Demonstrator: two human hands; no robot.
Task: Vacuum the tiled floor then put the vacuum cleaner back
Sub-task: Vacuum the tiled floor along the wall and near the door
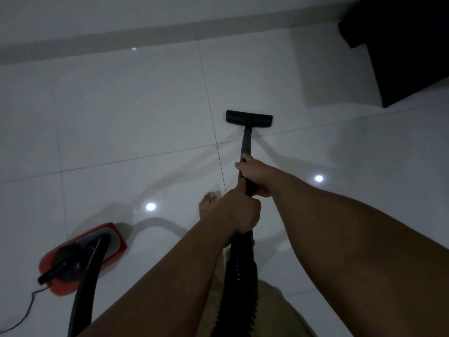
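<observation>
Gripping the wand (pixel 246 142) with right hand (pixel 255 175) ahead, left hand (pixel 239 211) behind, fingers wrapped round; floor nozzle (pixel 249 117) straight ahead along its axis.

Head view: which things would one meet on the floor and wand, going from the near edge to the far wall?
Ribbed hose → left hand → right hand → wand tube → floor nozzle → skirting along the wall.

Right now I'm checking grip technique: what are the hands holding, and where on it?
Both hands grip the vacuum wand: the right hand farther down the tube, the left hand where it joins the hose.
</observation>
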